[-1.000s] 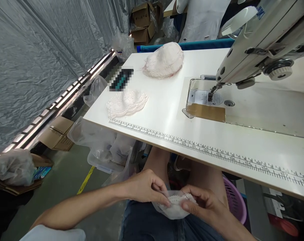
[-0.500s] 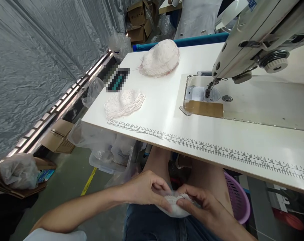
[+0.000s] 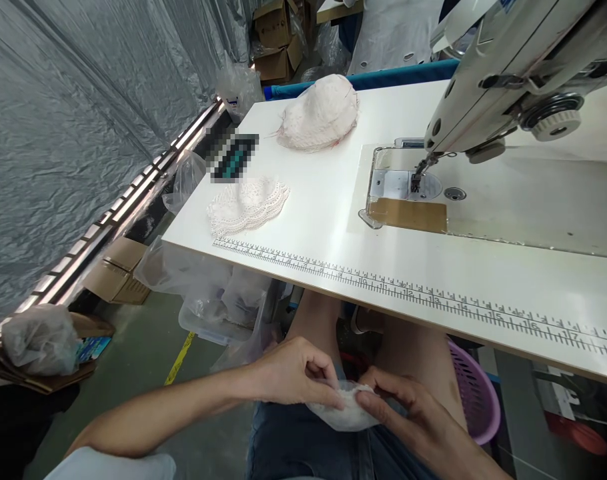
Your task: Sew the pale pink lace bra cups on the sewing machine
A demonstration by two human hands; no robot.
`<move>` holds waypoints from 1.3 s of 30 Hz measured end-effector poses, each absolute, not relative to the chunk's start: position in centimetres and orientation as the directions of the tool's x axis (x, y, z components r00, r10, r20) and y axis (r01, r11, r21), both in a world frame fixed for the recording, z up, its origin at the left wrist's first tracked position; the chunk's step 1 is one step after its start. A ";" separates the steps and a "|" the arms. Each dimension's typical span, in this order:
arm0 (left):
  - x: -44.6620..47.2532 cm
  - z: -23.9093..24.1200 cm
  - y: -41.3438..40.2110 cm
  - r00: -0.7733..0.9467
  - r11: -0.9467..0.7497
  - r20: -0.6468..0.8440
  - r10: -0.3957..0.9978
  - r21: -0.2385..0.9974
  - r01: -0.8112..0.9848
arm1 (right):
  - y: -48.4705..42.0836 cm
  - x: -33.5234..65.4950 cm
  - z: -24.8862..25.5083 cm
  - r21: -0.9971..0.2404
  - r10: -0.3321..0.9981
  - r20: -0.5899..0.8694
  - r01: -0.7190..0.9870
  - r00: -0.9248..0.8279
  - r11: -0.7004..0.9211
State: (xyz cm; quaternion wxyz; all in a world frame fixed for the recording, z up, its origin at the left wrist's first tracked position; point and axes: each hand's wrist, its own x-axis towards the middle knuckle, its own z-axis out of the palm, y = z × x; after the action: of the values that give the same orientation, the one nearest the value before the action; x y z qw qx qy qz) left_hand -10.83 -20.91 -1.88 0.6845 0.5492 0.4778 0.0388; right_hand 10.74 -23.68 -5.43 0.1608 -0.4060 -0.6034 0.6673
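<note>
Over my lap, below the table's front edge, both hands pinch a small clear plastic bag of white lace pieces (image 3: 347, 412). My left hand (image 3: 292, 372) grips its left side with thumb and fingers closed. My right hand (image 3: 408, 407) holds the right side, fingers curled on the bag. On the white sewing table (image 3: 333, 220) lie a flat stack of white lace pieces (image 3: 247, 203) near the left front and a taller heap of lace pieces (image 3: 319, 112) at the back.
A white sewing machine (image 3: 508, 73) stands at the right, its needle (image 3: 417, 179) over the plate. A printed ruler (image 3: 408, 293) runs along the table's front edge. Plastic bags and a clear tub (image 3: 208, 300) sit under the left corner; a purple basket (image 3: 471, 393) at my right knee.
My fingers have shifted on the bag, pressing it closer together. The view has moved slightly; the things on the table have not moved.
</note>
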 end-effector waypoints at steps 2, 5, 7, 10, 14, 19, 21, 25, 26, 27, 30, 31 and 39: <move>-10.8 -1.8 -20.8 0.547 0.403 -0.622 0.560 0.781 0.477 | -23.7 10.9 -5.3 -0.937 0.697 -0.346 0.271 -0.628 -0.221; -10.9 -2.0 -20.8 0.551 0.420 -0.633 0.543 0.773 0.475 | -23.8 11.2 -5.2 -0.934 0.689 -0.354 0.271 -0.632 -0.232; -10.9 -2.2 -20.8 0.547 0.426 -0.637 0.544 0.771 0.474 | -23.8 11.3 -5.1 -0.933 0.678 -0.359 0.265 -0.641 -0.244; -10.9 -2.5 -20.9 0.547 0.428 -0.642 0.536 0.766 0.480 | -23.7 11.2 -5.0 -0.930 0.669 -0.368 0.263 -0.645 -0.258; -10.9 -2.4 -20.8 0.545 0.410 -0.642 0.539 0.765 0.496 | -23.6 10.6 -5.0 -0.924 0.655 -0.380 0.235 -0.653 -0.301; -11.1 -1.8 -20.5 0.549 0.389 -0.618 0.563 0.784 0.484 | -23.4 10.2 -5.3 -0.893 0.663 -0.436 0.200 -0.609 -0.404; -11.2 -1.8 -20.5 0.573 0.456 -0.640 0.512 0.768 0.451 | -23.4 10.3 -5.5 -0.889 0.655 -0.438 0.189 -0.616 -0.417; -11.3 -2.2 -20.7 0.586 0.534 -0.654 0.479 0.747 0.397 | -23.3 10.7 -5.9 -0.867 0.627 -0.469 0.191 -0.622 -0.460; -11.3 -2.3 -20.8 0.587 0.530 -0.650 0.484 0.751 0.394 | -23.3 10.8 -6.0 -0.865 0.622 -0.469 0.185 -0.626 -0.466; -11.2 -2.3 -20.8 0.588 0.522 -0.646 0.487 0.755 0.397 | -23.3 10.7 -6.0 -0.865 0.619 -0.465 0.174 -0.633 -0.471; -11.1 -2.2 -20.5 0.587 0.467 -0.650 0.482 0.758 0.456 | -23.1 10.4 -6.1 -0.872 0.632 -0.442 0.140 -0.637 -0.469; -11.1 -2.1 -20.4 0.584 0.442 -0.654 0.480 0.756 0.482 | -23.1 10.2 -6.0 -0.873 0.640 -0.442 0.137 -0.629 -0.469; -12.0 -2.5 -20.4 0.630 0.424 -0.633 0.449 0.772 0.474 | -23.1 10.0 -6.4 -0.822 0.633 -0.528 0.152 -0.565 -0.549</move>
State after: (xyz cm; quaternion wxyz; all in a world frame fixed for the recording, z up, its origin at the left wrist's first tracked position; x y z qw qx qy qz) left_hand -11.97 -20.43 -2.55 0.7259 0.5368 0.4300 -0.0086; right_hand 10.01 -23.09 -6.37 0.1575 -0.4387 -0.4477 0.7630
